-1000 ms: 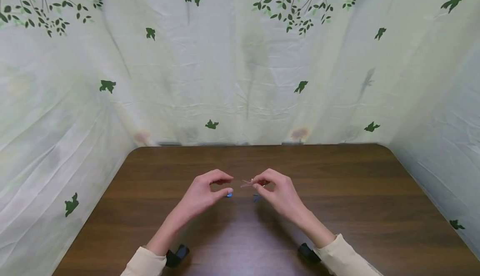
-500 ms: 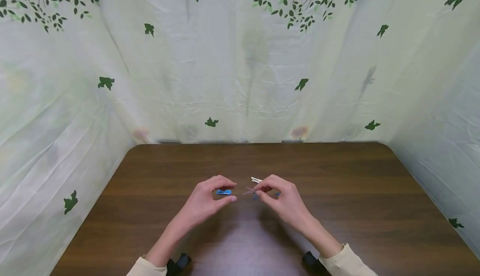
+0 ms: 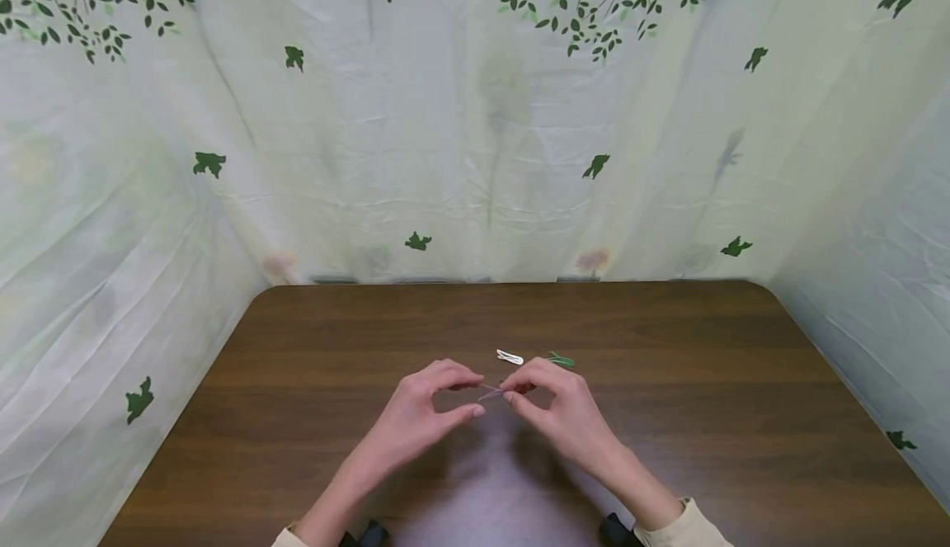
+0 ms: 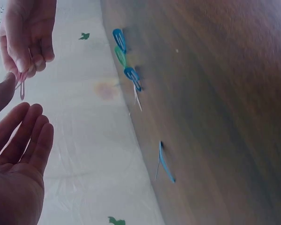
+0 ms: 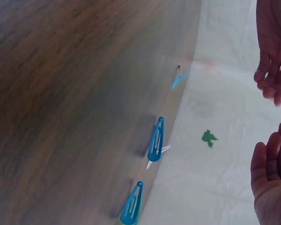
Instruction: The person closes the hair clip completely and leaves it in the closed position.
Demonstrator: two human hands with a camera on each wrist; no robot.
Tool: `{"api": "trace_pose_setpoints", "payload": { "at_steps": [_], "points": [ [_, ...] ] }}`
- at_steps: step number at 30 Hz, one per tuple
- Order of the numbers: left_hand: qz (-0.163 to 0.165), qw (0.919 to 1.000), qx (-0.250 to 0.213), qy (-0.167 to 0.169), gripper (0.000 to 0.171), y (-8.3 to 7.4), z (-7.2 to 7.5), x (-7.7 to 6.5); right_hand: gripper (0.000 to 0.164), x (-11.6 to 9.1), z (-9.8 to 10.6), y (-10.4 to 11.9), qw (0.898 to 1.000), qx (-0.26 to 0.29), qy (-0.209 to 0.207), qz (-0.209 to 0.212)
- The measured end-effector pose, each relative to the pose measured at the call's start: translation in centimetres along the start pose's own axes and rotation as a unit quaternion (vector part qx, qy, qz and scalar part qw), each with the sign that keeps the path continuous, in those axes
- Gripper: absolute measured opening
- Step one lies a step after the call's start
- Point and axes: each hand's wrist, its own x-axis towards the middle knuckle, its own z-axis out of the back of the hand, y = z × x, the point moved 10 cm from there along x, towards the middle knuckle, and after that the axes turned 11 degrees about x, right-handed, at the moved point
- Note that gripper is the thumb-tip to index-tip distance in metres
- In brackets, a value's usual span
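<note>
A small pink snap hair clip [image 3: 497,391], its two halves sprung apart, is pinched between the thumb and forefinger of my right hand [image 3: 567,411], above the table. Facing it from the left is my left hand [image 3: 416,417], thumb and fingers spread apart, their tips close to the clip's free ends. In the left wrist view the clip [image 4: 22,88] points down from the right fingers, with the left thumb [image 4: 3,93] beside it. On the table beyond the right hand lie a white hair clip [image 3: 510,357] and a green hair clip [image 3: 562,360].
More hair clips lie on the brown table [image 3: 668,415]: a light blue one [image 4: 166,165] and two darker blue ones [image 5: 156,140] [image 5: 131,206]. In the head view the hands hide them. A pale curtain [image 3: 460,118] with leaf prints stands behind the table.
Both hands have drawn back toward me, and the left has moved right, closer to the pink hair clip. White and green hair clips now show; the blue ones are hidden in the head view.
</note>
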Motion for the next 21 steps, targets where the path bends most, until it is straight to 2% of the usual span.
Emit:
{"api": "trace_pose_setpoints", "payload": {
  "at_steps": [7, 14, 16, 21],
  "points": [
    [-0.01, 0.9996, -0.022, -0.015, 0.025, -0.7, -0.2, 0.0, 0.017, -0.1, -0.2, 0.4, 1.0, 0.003, 0.004, 0.012],
    [-0.027, 0.998, -0.016, -0.055, 0.018, -1.5, 0.2, -0.1, 0.016, -0.2, -0.1, 0.5, 1.0, 0.001, -0.001, 0.023],
    [-0.02, 0.9974, -0.012, -0.067, 0.017, -1.4, 0.3, -0.1, 0.015, -0.2, -0.1, 0.6, 1.0, 0.001, -0.003, 0.025],
    [0.003, 0.9955, -0.018, -0.093, 0.01, -1.1, 0.3, -0.1, 0.015, 0.5, 0.3, 3.4, 1.0, 0.001, -0.015, 0.027]
  ]
}}
